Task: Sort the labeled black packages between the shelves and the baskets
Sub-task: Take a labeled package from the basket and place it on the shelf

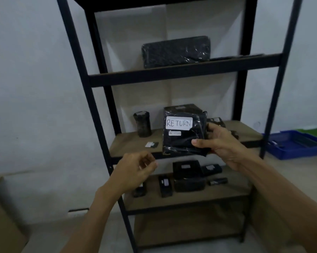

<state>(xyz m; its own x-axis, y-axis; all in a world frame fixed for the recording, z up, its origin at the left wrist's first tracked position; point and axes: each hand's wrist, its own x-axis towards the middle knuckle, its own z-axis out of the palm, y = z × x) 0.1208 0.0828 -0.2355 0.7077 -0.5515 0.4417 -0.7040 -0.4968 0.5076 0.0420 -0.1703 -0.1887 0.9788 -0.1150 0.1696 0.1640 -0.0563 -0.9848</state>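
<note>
Shelving (181, 75) of black metal uprights and wooden boards fills the middle of the view, standing against a pale wall. On its upper board lies a long black wrapped package (176, 52), the biggest of the lot. To the right, on the floor beside the frame, sits a blue basket (298, 147) with a green one just behind it, mostly cut off by the edge. A cardboard box (2, 216) shows at the lower left.

In front of the middle board, the right hand (221, 141) is clamped on a black square package (184, 132), thumb across its lower right corner and fingers behind its right edge; the white label on its face reads "RETURN", with a smaller label under it too blurred to read. The left hand (135, 170) hangs lower and to the left, apart from the package, its fingers loosely curled and holding nothing that can be made out.

On the middle board stand a dark cylindrical package (142, 124) at the left and a small flat package (151, 144) near the front edge. The board below carries several smaller black labeled packages (186, 177) lying close together.
</note>
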